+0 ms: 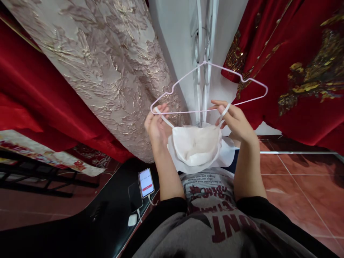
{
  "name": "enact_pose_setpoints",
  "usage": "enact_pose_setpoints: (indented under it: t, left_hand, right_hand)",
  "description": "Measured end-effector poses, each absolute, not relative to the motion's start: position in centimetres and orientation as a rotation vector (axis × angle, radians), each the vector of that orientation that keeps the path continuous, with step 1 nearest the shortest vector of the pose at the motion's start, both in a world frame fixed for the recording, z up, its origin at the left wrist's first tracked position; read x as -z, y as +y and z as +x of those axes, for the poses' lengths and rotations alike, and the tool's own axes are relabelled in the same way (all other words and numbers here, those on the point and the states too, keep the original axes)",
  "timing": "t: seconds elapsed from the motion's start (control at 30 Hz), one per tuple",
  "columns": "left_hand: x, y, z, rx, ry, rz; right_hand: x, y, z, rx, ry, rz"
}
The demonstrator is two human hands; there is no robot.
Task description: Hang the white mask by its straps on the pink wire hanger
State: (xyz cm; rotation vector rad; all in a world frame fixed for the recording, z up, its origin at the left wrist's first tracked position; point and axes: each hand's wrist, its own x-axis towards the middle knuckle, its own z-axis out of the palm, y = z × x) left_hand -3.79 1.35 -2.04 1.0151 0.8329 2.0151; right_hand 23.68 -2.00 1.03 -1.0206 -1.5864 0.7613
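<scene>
A small white garment (197, 145) with two thin straps hangs between my hands, just below a pale pink wire hanger (188, 76). My left hand (156, 125) is closed on the left strap, right at the hanger's left shoulder. My right hand (235, 120) pinches the right strap with its fingers, held up against the hanger's bottom bar. The hanger's hook is caught on white metal fittings (202, 43) on the wall above.
A beige and gold embroidered gown (107, 68) hangs at left, with red cloth (32, 104) behind it. Red gold-embroidered garments (301, 71) hang at right. A lit phone (146, 182) on a cable lies on a black surface (102, 222). Red floor tiles (301, 182) show below.
</scene>
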Motion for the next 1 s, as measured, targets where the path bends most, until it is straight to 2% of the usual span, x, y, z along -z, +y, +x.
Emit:
enact_pose_setpoints:
  t: [0.1,0.17,0.47,0.6,0.8,0.9,1.0]
  left_hand:
    - [2.4,1.7,-5.5,-2.293,0.914,0.987]
    - [1.9,1.6,-6.4,-2.311,0.950,1.071]
    - [-4.1,4.9,-4.7,-1.648,0.993,1.508]
    - [-4.8,7.0,-4.4,-1.497,1.039,1.672]
    - [0.0,6.7,-5.4,-1.768,1.043,1.166]
    - [3.3,6.2,-3.3,-1.738,0.896,0.893]
    - [5.0,6.0,-0.5,-1.754,0.766,0.894]
  right_hand:
    - [-1.3,-2.0,24.1,-0.678,-1.520,-1.002]
    - [-1.3,-2.0,24.1,-0.673,-1.510,-0.999]
    - [-1.6,-1.9,23.6,-0.705,-1.584,-1.039]
    - [-1.5,-1.7,23.9,-0.671,-1.534,-1.034]
    - [-1.0,-1.6,23.4,-0.674,-1.541,-0.990]
    - [-0.6,-1.2,22.9,-0.636,-1.558,-0.917]
    - [-0.6,-1.0,22.7,-0.642,-1.584,-0.903]
